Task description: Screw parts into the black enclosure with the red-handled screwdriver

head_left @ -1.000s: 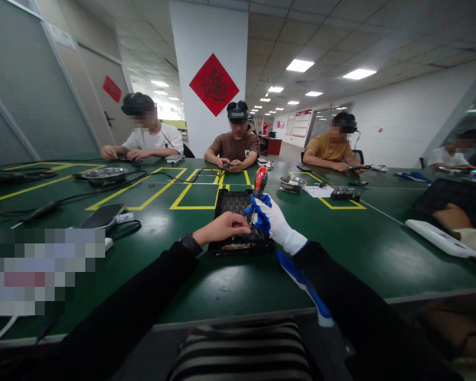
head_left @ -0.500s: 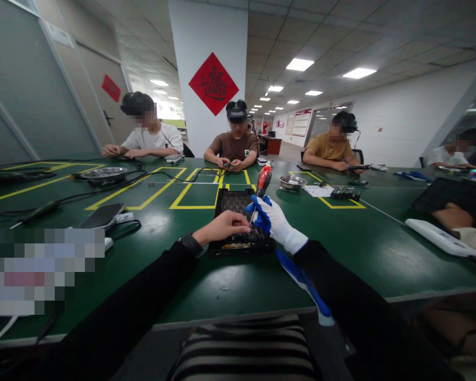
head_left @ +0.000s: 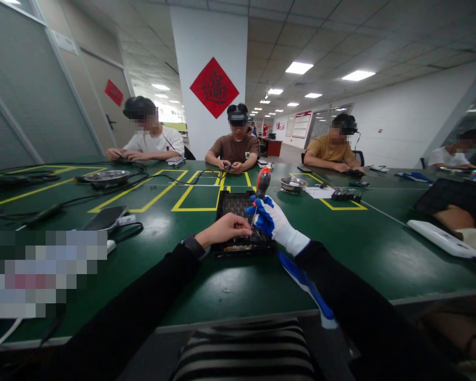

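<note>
My right hand (head_left: 275, 219), in a white and blue glove, grips a screwdriver (head_left: 263, 182) with a red and black handle. The screwdriver stands nearly upright, its shaft pointing down into a black open case (head_left: 227, 203) with dark parts inside. My left hand (head_left: 230, 227) is bare, with a dark band at the wrist. Its fingers are pinched together close to the screwdriver's lower end; whatever lies between them is too small to make out. Both hands are over the case, covering part of it.
A blue and white glove (head_left: 307, 286) lies at the table's front edge by my right forearm. Metal bowls (head_left: 293, 183) stand farther back. A phone-like slab (head_left: 107, 217) and cables lie at left, a white device (head_left: 442, 238) at right. Several people sit around the green table (head_left: 381, 248).
The view has shifted slightly. My hands and the screwdriver keep nearly the same place over the case. Another person's hand has appeared at the far left edge.
</note>
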